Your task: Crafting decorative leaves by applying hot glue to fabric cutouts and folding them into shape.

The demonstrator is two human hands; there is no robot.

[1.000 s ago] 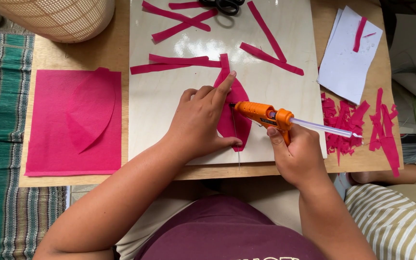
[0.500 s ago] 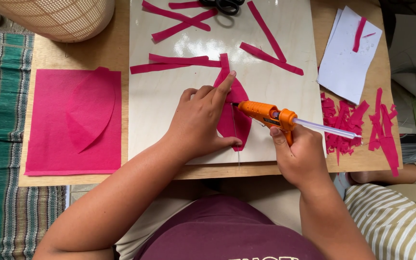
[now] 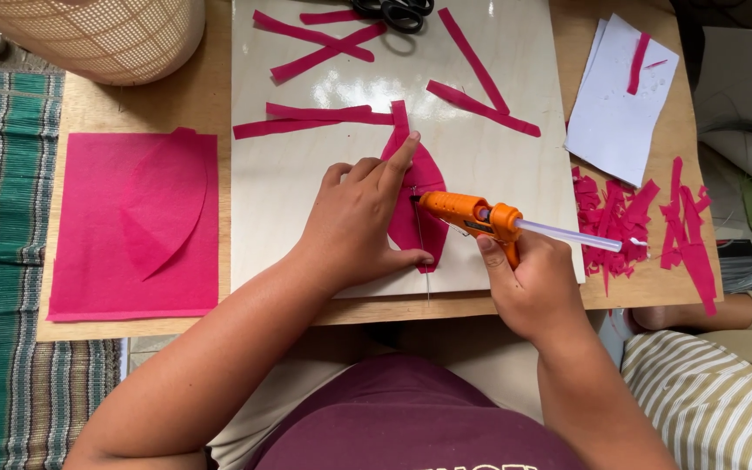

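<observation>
My left hand (image 3: 360, 218) presses flat on a pink leaf-shaped paper piece (image 3: 421, 196) that lies on a pale wooden board (image 3: 289, 200), index finger stretched along its upper edge. A thin wire (image 3: 426, 261) runs down the piece and past its lower tip. My right hand (image 3: 534, 283) grips an orange glue gun (image 3: 472, 216) with a clear glue stick sticking out of its back; its nozzle touches the pink piece near the middle.
Pink paper strips (image 3: 315, 113) and black scissors (image 3: 398, 10) lie on the board's far part. A pink sheet with a curved cut-out (image 3: 137, 226) sits left. White paper (image 3: 620, 100) and pink scraps (image 3: 624, 218) lie right. A woven basket (image 3: 97, 35) stands far left.
The glue gun's nozzle has slid a little down along the pink piece, with my right hand following. My left hand has stayed in place.
</observation>
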